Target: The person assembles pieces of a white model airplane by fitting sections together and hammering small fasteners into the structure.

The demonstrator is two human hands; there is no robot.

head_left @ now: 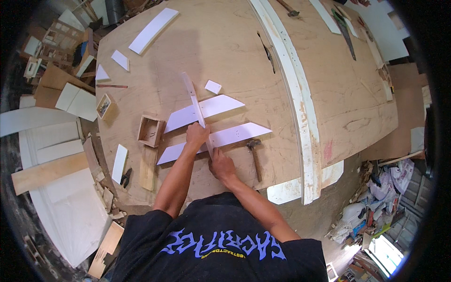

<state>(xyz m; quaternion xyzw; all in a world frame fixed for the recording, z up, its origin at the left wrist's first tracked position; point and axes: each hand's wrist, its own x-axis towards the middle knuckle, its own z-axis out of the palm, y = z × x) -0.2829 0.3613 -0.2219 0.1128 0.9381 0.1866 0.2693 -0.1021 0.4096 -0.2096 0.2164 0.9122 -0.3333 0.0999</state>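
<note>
A narrow white wooden strip [196, 104] lies lengthwise across two white boards with slanted ends, the far board [221, 105] and the near board [242, 134]. My left hand [197, 134] is closed around the strip between the boards. Close to the strip's near end, my right hand [221, 164] grips it, with some fingertips hidden. Small dark marks show on the near board. A hammer [257, 162] with a wooden handle rests right of my right hand. Left of the boards sits an open wooden box [150, 130], and a small white block [213, 86] lies beyond them.
A small box of metal bits [104, 106], pliers [126, 178] and white offcuts [120, 60] lie along the table's left side. A long white beam [293, 89] crosses the plywood table [343, 103] on the right. Farther right are a handsaw [344, 35] and another hammer [288, 8].
</note>
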